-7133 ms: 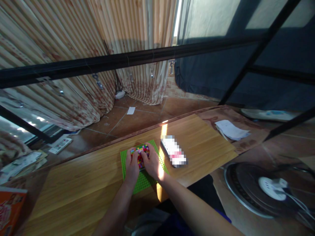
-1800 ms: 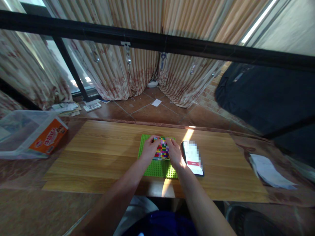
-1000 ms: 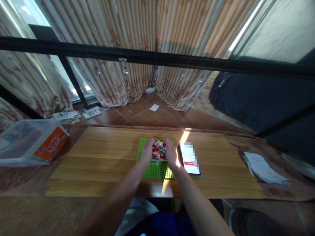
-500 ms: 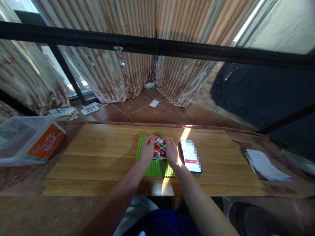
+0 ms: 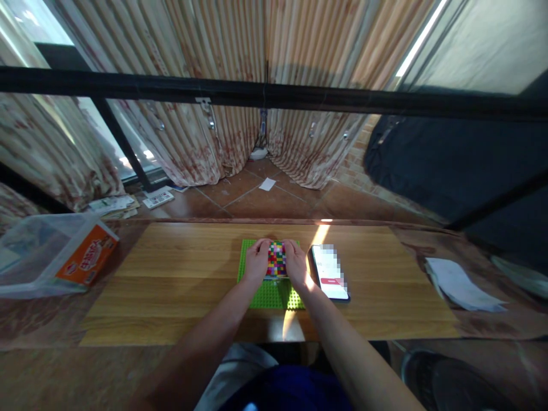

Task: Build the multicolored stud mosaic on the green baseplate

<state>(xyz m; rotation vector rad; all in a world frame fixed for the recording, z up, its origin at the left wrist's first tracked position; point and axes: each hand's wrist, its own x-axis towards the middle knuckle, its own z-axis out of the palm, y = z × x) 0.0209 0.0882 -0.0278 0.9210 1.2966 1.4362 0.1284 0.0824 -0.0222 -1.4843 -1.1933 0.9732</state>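
Note:
A block of many-coloured toy bricks (image 5: 277,260) sits over the upper part of a green studded baseplate (image 5: 268,299). My left hand (image 5: 256,261) grips the block's left side, its fingers curled at the far corner. On the opposite side my right hand (image 5: 295,264) holds the block's right edge, lit by a strip of sun at the wrist. Whether the block is pressed onto the baseplate or just above it I cannot tell. The fingertips under and behind the block are hidden.
A phone (image 5: 329,274) lies right of the baseplate on the wooden table (image 5: 171,285). To the left stands a clear plastic bin (image 5: 38,251) with an orange label. White papers (image 5: 464,285) rest at the right. A black bar (image 5: 240,94) crosses ahead, before curtains.
The view has tilted up slightly, so the scene sits a little lower. Both hands keep their hold on the brick block, the right hand a touch closer to the left.

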